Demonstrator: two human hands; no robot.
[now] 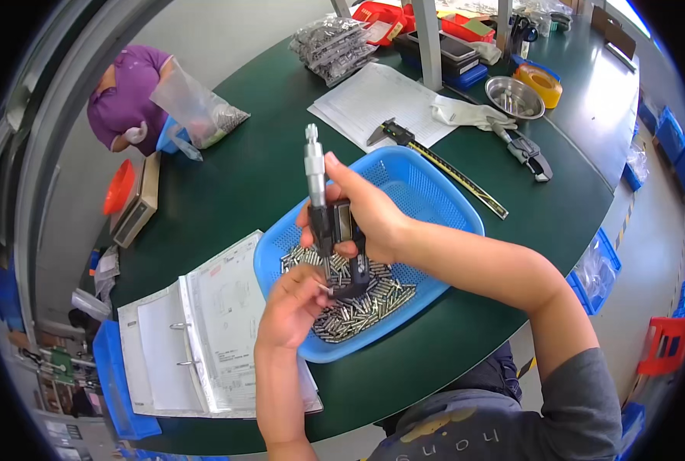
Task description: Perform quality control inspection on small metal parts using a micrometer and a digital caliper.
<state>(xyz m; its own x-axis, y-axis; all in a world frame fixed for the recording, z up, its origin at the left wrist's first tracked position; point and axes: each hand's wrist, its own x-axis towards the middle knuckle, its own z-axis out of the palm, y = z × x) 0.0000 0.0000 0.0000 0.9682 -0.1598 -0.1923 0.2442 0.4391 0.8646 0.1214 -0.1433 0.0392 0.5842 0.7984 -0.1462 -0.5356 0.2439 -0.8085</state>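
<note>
My right hand is closed round a digital micrometer, its silver thimble pointing up and its black frame curving down. The micrometer is over a blue perforated plastic basket. Many short metal pins lie heaped in the near part of the basket. My left hand is at the lower end of the micrometer. Between its pinched thumb and finger is a small metal pin, held at the measuring gap. Whether the jaws touch the pin is too small to tell.
An open ring binder with printed sheets lies left of the basket. Beyond it are a digital caliper, a white glove, a cutter, a metal bowl and bagged parts. Across the table a person handles a plastic bag near a scale.
</note>
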